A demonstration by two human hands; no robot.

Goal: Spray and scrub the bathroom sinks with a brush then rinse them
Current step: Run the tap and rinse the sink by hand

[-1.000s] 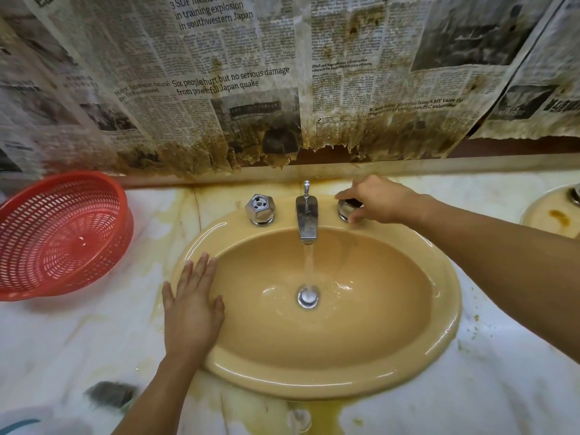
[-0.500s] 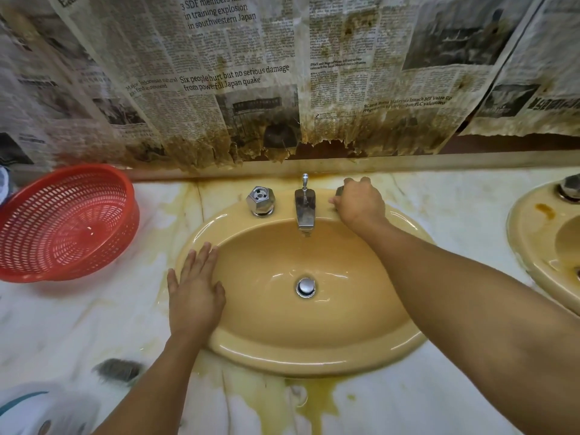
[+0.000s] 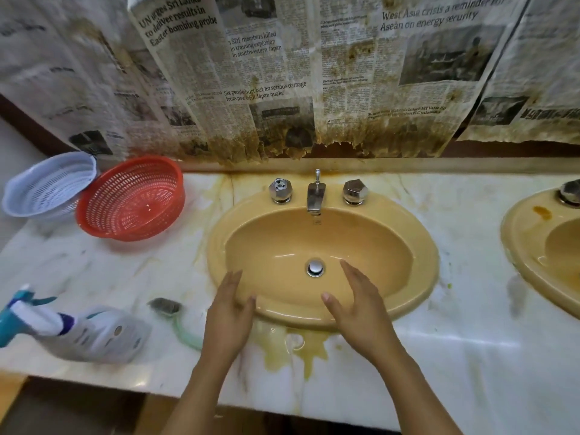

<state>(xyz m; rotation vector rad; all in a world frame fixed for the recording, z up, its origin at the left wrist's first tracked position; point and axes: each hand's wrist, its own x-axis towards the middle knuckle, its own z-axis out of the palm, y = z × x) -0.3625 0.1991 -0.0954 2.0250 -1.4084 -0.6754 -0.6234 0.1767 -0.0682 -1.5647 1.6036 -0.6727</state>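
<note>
The left forearm (image 3: pixel 201 387) and right forearm (image 3: pixel 411 387) reach forward, converging slightly. The left hand (image 3: pixel 229 312) and right hand (image 3: pixel 361 306) are apart, fingers straight and together, thumbs pointing toward each other, both empty

Bare left hand (image 3: pixel 227 312), bare right hand (image 3: pixel 361 312), bare forearms (image 3: pixel 201 387).

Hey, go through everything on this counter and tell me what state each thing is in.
Tap: off, no water running.
Sink: no standing water.
Spray bottle: lying on its side.
Brush: lying flat, untouched.
Red basket: empty, tilted.
White basket: empty, tilted.
Left hand: open, holding nothing.
Right hand: open, holding nothing.
</note>
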